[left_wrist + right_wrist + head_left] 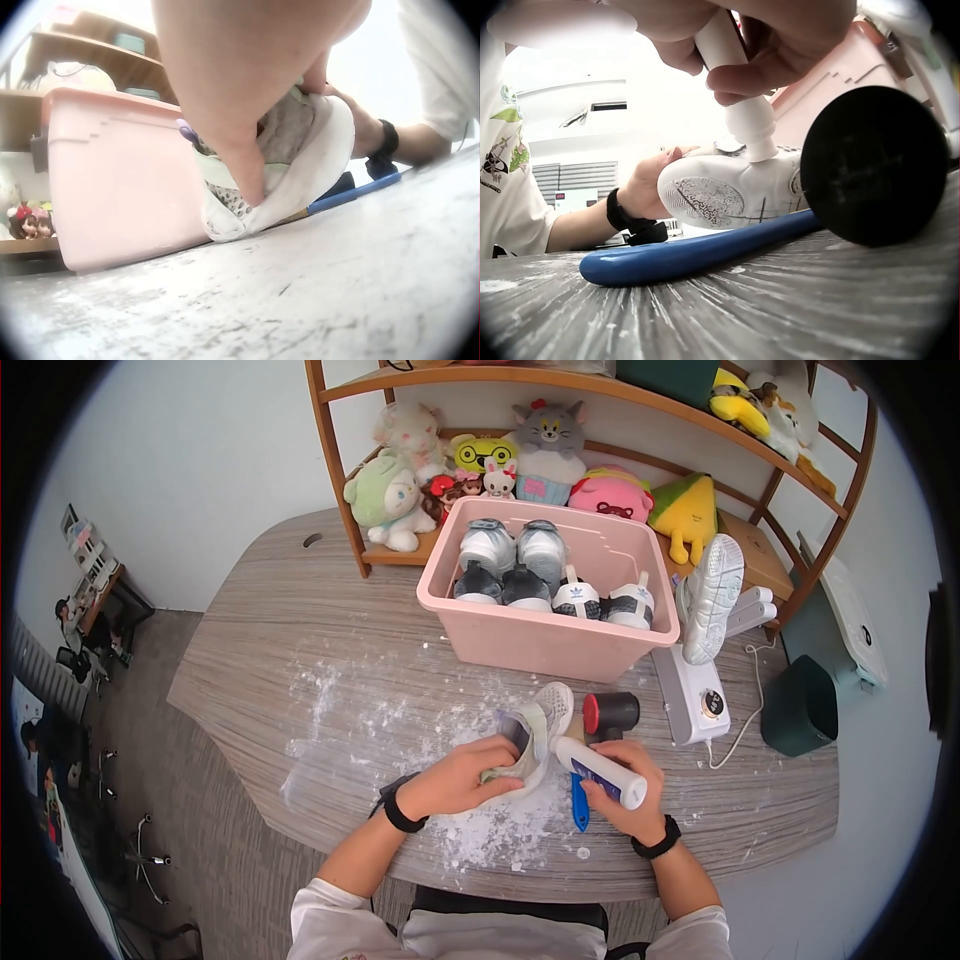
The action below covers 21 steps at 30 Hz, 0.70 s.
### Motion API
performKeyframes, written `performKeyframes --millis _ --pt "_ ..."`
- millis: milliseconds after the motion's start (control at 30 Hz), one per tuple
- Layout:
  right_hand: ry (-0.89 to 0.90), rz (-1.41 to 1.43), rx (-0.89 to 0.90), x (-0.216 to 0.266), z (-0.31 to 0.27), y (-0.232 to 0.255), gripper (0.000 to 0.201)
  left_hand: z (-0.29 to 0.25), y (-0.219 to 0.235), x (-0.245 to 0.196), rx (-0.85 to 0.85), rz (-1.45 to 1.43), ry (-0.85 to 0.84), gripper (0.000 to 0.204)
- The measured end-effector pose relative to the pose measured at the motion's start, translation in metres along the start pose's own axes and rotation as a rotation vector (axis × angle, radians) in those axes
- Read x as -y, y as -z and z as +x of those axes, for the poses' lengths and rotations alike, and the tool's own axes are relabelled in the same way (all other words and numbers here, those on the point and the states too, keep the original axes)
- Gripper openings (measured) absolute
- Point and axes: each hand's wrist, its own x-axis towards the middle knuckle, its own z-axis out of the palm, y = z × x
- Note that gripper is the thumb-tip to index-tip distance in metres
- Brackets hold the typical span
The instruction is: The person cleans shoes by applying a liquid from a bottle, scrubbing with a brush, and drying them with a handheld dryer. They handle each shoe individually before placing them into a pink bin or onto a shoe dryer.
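Observation:
My left hand [462, 773] grips a white shoe [553, 710] at its heel opening, thumb on the outside; the shoe rests on its side on the powder-dusted table. In the left wrist view the left hand [251, 90] covers part of the shoe [330, 150]. My right hand [632, 788] holds a white bottle [605, 772] with a dark label, tilted, its cap end at the shoe's sole. The right wrist view has the bottle [751, 124] touching the sole side of the shoe [705, 193], fingers of the right hand [772, 45] curled round it.
A blue-handled brush [580, 803] lies below the bottle, a black and red jar [612, 712] behind it. A pink bin [540, 645] of shoes stands at the back. To the right are a white device [692, 700] bearing an upright shoe [712, 600] and a dark green bin [800, 705].

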Motion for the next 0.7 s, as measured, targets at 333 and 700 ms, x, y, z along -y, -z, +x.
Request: performKeyframes --millis 333,700 --pt "-0.221 0.083 -0.165 -0.0053 0.0003 -0.0072 0.045 -0.0002 0.0015 -0.0033 -0.017 0.009 -0.027 0.025" --pt "-0.3 0.306 -0.047 -0.0057 -0.0084 -0.002 0.042 0.0 0.003 -0.0023 -0.041 0.048 -0.001 0.027"
